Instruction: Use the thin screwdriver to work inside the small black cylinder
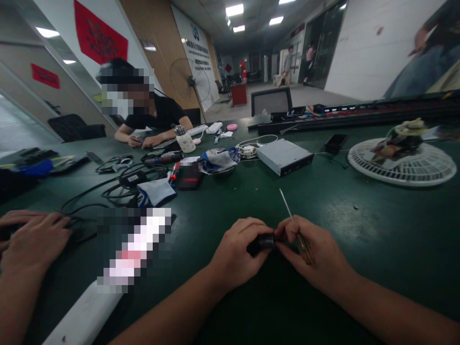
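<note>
The left hand [239, 251] has its fingers closed around a small black cylindrical part [264, 243], and the fingertips of the right hand [309, 249] touch that part while its curled fingers grip an amber-handled screwdriver with a thin steel shaft [301, 244], its tip angled toward 11 o'clock. Held this close, the two hands brace part and tool against each other for steady control. Beyond them on a dark green work table [362, 220], a flat silver metal box [283, 155] sits at 12 o'clock, and another person's hands [32, 237] rest at 9 o'clock.
</note>
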`<control>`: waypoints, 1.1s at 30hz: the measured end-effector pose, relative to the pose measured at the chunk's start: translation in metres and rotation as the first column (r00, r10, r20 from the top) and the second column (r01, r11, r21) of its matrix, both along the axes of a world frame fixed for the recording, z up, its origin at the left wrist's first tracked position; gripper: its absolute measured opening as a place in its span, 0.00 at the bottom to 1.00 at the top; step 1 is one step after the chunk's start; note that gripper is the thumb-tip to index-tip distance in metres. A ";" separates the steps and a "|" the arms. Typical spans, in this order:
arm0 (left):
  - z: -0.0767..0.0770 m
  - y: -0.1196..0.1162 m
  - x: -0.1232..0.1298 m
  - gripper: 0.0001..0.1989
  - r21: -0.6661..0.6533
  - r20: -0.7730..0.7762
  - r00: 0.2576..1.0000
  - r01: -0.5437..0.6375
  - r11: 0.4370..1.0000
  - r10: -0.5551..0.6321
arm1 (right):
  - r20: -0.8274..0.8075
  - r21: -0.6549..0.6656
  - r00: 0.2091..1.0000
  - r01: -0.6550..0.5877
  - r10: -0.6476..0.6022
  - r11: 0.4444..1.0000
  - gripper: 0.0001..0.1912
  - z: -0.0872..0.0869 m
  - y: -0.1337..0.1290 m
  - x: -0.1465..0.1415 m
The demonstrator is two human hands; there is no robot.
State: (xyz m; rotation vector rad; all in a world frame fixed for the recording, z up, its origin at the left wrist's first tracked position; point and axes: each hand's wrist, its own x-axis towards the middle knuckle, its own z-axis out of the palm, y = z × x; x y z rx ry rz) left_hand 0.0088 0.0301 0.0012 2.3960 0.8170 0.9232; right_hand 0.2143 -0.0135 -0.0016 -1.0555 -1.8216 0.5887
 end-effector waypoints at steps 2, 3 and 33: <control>0.001 0.000 0.000 0.17 -0.013 0.008 1.000 -0.005 1.000 0.005 | 0.004 0.017 1.000 -0.007 0.007 1.000 0.14 0.000 -0.001 -0.001; 0.001 0.000 0.001 0.17 -0.016 0.016 1.000 -0.016 1.000 0.016 | 0.003 0.021 1.000 -0.006 0.006 1.000 0.12 0.001 -0.001 -0.002; 0.001 0.001 0.002 0.17 0.041 0.035 0.978 -0.208 0.977 0.206 | -0.127 0.048 0.988 -0.084 0.089 0.995 0.13 0.009 -0.004 0.004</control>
